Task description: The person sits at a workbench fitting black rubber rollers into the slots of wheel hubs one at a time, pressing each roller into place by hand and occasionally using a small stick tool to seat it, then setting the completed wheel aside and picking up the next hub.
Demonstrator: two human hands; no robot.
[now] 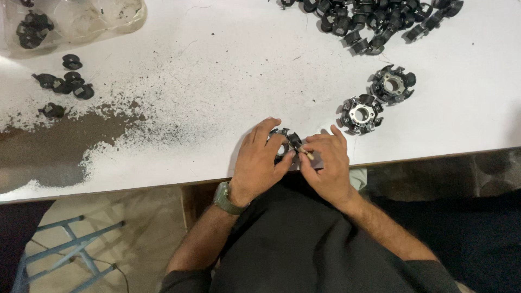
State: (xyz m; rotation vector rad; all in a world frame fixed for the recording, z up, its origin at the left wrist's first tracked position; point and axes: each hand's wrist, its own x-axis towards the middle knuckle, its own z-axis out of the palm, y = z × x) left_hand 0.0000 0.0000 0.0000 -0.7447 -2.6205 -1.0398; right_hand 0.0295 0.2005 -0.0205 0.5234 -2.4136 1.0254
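The left hand (260, 163) curls its grip closed around a round black and metal ring part (286, 142), fingers over the top and thumb pressing in from the right side. Its wrist, wearing a green watch (227, 198), bends up from the forearm at the lower left. The part sits at the near edge of the white counter (217, 81), between the two hands. The right hand (328, 165) pinches a small pale stick-like piece (307, 154) between thumb and forefinger, its tip at the part; the remaining fingers fold under. That forearm runs down to the lower right.

Farther right on the counter lie two finished ring parts (361, 114), close together, and a heap of black pieces (369, 21) along the far edge. At far left are scattered black pieces (65, 84) and dark grit (65, 138).
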